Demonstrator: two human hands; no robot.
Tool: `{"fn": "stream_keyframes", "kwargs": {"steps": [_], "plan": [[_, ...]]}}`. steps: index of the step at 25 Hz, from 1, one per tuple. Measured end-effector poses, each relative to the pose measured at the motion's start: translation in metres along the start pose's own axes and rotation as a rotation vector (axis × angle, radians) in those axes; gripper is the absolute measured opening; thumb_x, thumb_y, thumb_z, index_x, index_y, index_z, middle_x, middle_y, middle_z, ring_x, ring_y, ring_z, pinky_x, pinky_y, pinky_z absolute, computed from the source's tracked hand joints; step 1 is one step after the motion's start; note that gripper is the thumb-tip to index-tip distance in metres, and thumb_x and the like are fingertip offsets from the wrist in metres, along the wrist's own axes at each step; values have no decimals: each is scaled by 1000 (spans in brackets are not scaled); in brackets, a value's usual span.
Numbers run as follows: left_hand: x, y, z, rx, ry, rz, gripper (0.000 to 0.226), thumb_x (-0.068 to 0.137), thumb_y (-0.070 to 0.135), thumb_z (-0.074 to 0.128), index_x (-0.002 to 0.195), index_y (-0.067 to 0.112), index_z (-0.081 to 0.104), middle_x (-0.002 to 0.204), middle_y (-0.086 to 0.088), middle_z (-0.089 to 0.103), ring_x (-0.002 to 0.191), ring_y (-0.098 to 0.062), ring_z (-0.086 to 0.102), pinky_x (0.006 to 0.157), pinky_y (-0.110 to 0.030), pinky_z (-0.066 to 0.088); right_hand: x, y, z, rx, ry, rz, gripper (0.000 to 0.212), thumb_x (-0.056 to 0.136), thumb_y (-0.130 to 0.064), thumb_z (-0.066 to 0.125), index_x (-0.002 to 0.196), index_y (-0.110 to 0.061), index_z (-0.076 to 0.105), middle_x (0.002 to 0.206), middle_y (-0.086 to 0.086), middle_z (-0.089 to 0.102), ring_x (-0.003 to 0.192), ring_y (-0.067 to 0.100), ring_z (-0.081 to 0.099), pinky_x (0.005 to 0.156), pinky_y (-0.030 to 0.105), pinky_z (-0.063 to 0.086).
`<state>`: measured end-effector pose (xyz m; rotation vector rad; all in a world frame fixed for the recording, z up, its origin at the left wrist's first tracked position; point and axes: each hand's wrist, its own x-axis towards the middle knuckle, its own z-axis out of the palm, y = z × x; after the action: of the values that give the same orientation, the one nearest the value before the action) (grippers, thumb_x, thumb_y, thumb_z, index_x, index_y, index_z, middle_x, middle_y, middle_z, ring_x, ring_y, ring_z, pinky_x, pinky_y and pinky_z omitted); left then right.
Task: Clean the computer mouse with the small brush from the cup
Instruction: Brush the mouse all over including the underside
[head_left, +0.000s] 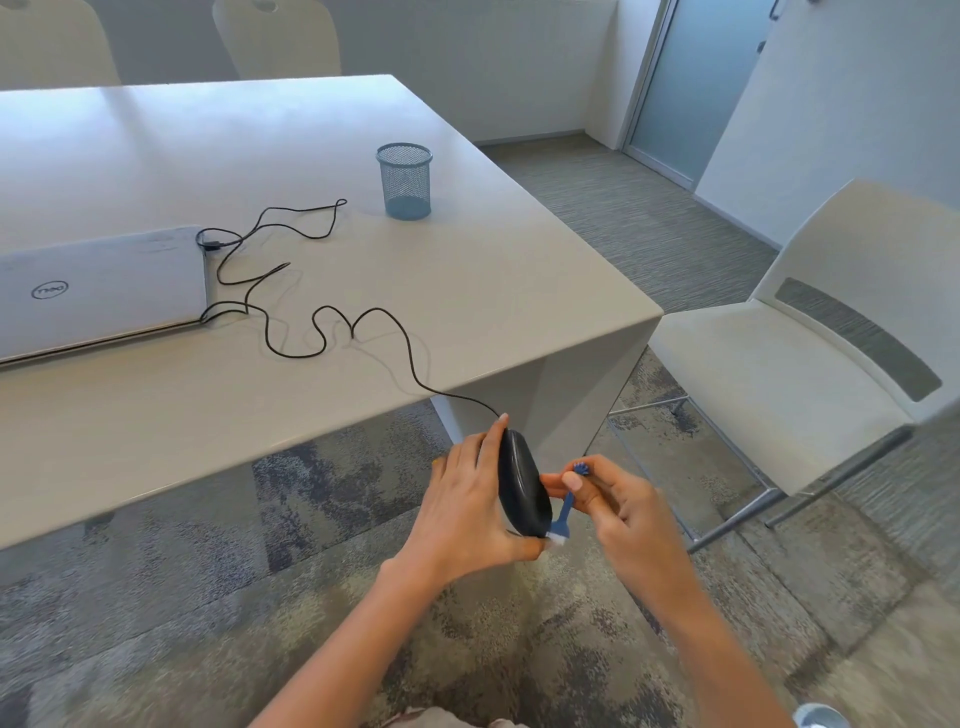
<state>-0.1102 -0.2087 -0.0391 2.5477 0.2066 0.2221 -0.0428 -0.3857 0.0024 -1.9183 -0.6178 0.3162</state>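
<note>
Low in the view, toward 6 o'clock, the left hand grips one smooth, black, oval mouse, fingers curled along its back and thumb under its lower end. The mouse is held on edge in the air, off the table's near rim and above mottled grey carpet. At 3 o'clock of the mouse, the right hand pinches the thin blue plastic handle of one small brush between thumb and bent fingers. The brush's white bristle tuft touches the mouse's lower end. One thin black cable runs from the top of the mouse toward 11 o'clock and loops loosely over the matte, pale table. It reaches one closed silver laptop lying flat at 9 o'clock. Farther back, near 12 o'clock, one round blue wire-mesh cup stands upright, well apart from the hands; through the mesh only its solid base shows. There are three pale moulded chairs: one at 3 o'clock beside the table corner and two behind the far edge. A frosted glass door stands at 1 o'clock.
</note>
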Motion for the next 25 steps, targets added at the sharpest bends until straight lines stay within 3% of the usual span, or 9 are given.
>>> {"fn": "stream_keyframes", "kwargs": {"steps": [2,6,8,13,16,20,25], "plan": [[-1,-1,0,-24,-1,-2,129,57,75,69,156,20,7,145,2,35,130,-16,34,106,-36,29,3,-7,-6,9,-1,-21,13,94,-29,61,94,-25,73,93,-5,79,93,15,74,84,48,60],[-3,-2,2,-45,3,7,126,56,72,75,153,25,9,146,5,35,130,-14,33,102,-31,27,16,-27,-20,110,44,-190,17,87,-26,65,100,-23,77,96,-11,73,95,7,70,83,22,58],[-3,-1,2,-56,0,10,124,55,71,75,151,31,7,144,7,34,128,-12,33,98,-28,24,20,-35,-21,142,45,-283,18,87,-21,66,102,-20,77,97,-11,74,96,8,71,82,17,55],[-2,-1,0,-64,-26,3,128,56,70,75,154,25,6,148,6,32,134,-14,32,106,-35,32,22,-33,-14,22,-40,-362,24,87,-7,67,108,-15,75,105,-3,78,100,9,73,88,28,58],[-3,-4,-3,-71,-40,-14,129,58,68,77,155,23,5,151,5,31,135,-15,32,109,-40,34,15,-27,-20,-24,-93,-347,22,86,-17,67,106,-15,77,100,-4,79,92,11,75,80,38,61],[-4,-5,-4,-51,-80,-26,131,58,69,75,156,23,1,152,3,29,135,-16,33,109,-44,35,7,-31,-36,-45,-244,-271,27,84,-35,67,101,-18,79,90,-8,80,84,12,76,76,41,61],[-2,-3,-3,-92,-88,-3,131,59,68,77,156,24,1,150,6,30,133,-14,35,106,-40,37,19,-39,-36,20,-89,-302,24,83,-30,67,103,-23,77,94,-7,80,91,11,75,85,35,60]]}}
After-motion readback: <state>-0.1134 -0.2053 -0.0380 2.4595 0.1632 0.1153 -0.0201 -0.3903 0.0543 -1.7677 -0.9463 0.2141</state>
